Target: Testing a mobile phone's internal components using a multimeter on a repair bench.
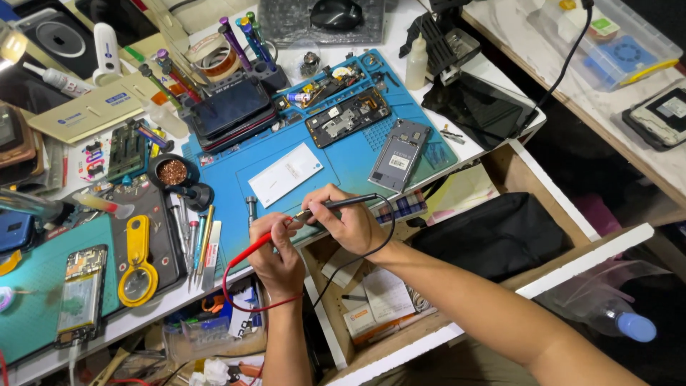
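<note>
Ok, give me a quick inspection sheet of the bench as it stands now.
Surface: blue work mat, crowded at the back.
Job's things: red probe and black probe, tips meeting at the mat's front edge.
Clutter: opened phones, white card, tweezers, yellow magnifier.
Grippers: left hand holds red probe; right hand holds black probe.
Cables: red lead and black lead loop below the hands.
Surroundings: open drawer, plastic bottle.
</note>
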